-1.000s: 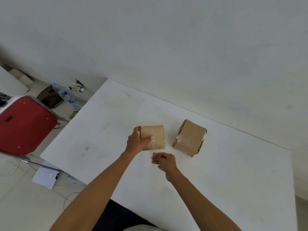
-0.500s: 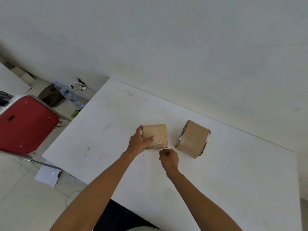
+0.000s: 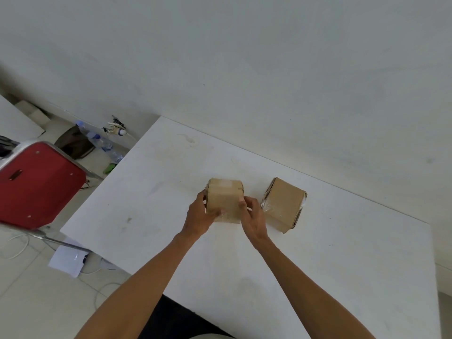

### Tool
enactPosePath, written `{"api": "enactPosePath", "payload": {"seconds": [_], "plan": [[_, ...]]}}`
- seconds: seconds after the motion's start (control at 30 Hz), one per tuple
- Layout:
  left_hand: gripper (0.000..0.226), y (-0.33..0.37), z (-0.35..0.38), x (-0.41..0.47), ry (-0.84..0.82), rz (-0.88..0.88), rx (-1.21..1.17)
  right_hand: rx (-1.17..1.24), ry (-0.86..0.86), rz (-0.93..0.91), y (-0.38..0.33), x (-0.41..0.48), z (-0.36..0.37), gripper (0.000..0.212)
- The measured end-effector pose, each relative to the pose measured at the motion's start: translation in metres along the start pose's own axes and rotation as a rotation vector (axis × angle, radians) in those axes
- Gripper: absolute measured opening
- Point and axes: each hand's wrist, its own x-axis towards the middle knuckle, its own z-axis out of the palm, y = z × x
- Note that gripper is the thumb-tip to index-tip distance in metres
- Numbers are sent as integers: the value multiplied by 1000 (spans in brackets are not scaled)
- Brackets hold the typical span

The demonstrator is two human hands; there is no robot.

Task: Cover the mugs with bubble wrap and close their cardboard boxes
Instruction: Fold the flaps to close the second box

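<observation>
Two small brown cardboard boxes stand on the white table [image 3: 151, 192]. The left box [image 3: 223, 200] is closed, with clear tape across its near face. My left hand [image 3: 199, 215] grips its left side and my right hand [image 3: 253, 217] grips its right side. The right box [image 3: 283, 204] sits apart at an angle, with clear film showing at its ends. No hand touches it. No mug is visible.
A red chair [image 3: 36, 184] stands left of the table. Plastic bottles [image 3: 100, 140], a dark bag, cables and a white sheet [image 3: 67, 260] lie on the floor by the table's left edge. A white wall runs close behind the table.
My right hand moved up from the table and took hold of the left box's right side. The box now looks raised or tipped between both hands.
</observation>
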Motion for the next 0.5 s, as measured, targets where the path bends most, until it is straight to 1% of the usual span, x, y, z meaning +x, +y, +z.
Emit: {"api": "enactPosePath", "payload": {"seconds": [0.07,0.13,0.2,0.3,0.4,0.5], "plan": [[78,-6,-1,-1,-3,26,21,21,9,7,3,-6,-1,39],[77,-15,-2,-1,-28,39,57,30,-10,46,10,-11,-1,35],[77,-20,-4,-4,-57,-7,119,7,-60,89,16,-13,1,39],[67,-24,-7,-6,-68,-82,137,-160,-123,143,24,-14,6,52],[58,-23,-9,-7,-55,-90,168,-242,-122,130,27,-13,11,52],[56,-22,-14,-4,-68,-105,213,-314,-153,158,25,-9,8,55]]}}
